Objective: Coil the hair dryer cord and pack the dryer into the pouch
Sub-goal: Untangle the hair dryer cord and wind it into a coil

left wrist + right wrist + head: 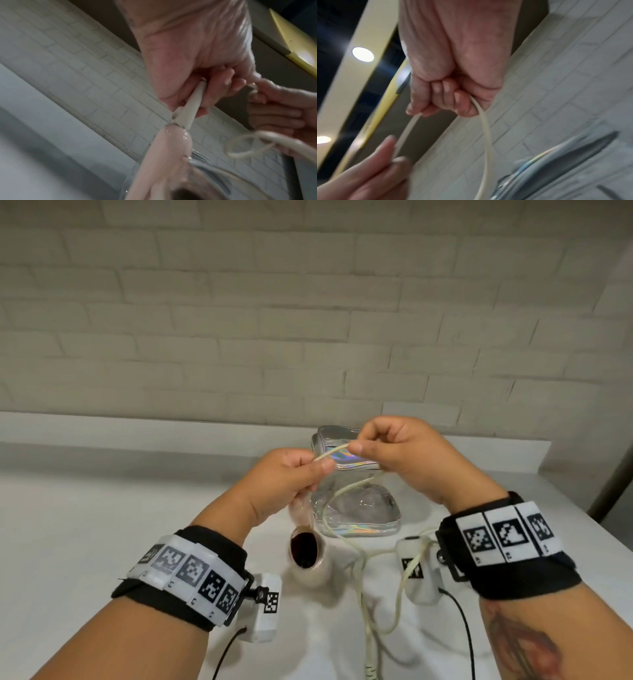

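A pale pink hair dryer [306, 553] hangs below my left hand [291, 479], its dark nozzle facing me. In the left wrist view that hand [197, 75] grips the cream strain relief [188, 108] at the dryer's handle end [175, 146] and pinches the cord. A short stretch of cream cord [330, 454] runs taut between both hands. My right hand [394, 455] pinches it, fingers curled [453, 97] around the cord [486, 135], which loops down. The rest of the cord [370, 604] trails over the table. The clear iridescent pouch [359, 511] lies open behind the dryer.
A white table [102, 508] stretches to a white brick wall [239, 320]. The cord's plug end [370, 674] lies at the near edge. Black wires [462, 628] from the wrist cameras hang under my arms. Bare tabletop lies left of the dryer.
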Demonstrator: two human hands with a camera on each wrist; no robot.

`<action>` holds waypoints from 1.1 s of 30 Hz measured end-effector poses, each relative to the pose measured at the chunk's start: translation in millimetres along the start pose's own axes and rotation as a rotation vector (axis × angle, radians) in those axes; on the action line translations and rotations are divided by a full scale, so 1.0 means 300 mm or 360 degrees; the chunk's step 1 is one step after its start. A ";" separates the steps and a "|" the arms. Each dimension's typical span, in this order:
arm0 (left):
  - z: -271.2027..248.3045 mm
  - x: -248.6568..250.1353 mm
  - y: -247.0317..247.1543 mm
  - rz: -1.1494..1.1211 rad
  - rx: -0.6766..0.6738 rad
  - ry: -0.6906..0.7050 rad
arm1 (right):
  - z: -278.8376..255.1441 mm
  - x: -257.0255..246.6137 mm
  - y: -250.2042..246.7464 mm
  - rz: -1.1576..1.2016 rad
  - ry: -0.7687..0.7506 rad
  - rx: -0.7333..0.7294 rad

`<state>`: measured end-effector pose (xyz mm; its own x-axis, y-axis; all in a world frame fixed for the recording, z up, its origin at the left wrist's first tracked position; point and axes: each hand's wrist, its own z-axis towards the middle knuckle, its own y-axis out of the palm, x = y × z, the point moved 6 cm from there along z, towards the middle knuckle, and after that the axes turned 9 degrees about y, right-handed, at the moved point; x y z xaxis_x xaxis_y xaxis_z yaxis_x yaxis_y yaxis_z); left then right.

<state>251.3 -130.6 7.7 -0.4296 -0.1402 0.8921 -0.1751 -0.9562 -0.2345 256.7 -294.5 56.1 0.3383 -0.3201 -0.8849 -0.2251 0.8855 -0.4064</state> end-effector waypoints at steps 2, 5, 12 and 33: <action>-0.010 -0.012 -0.024 0.0020 0.0026 -0.0039 | 0.016 0.043 -0.065 0.0083 0.0041 0.0117; -0.023 -0.015 -0.039 -0.0039 0.0054 -0.0076 | 0.028 0.119 -0.116 0.0081 0.0124 0.0249; -0.053 0.001 0.003 -0.0515 -0.0243 0.0026 | 0.051 0.218 -0.102 -0.0404 0.0179 0.0601; -0.034 -0.001 0.014 -0.0774 0.0079 0.0258 | -0.070 0.260 0.245 -0.0791 0.0326 -0.0471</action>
<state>241.6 -131.8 2.5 -0.4413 0.3616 0.8213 -0.3479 -0.9126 0.2148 247.4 -261.6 -47.5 0.2917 -0.7550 -0.5872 -0.3395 0.4923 -0.8015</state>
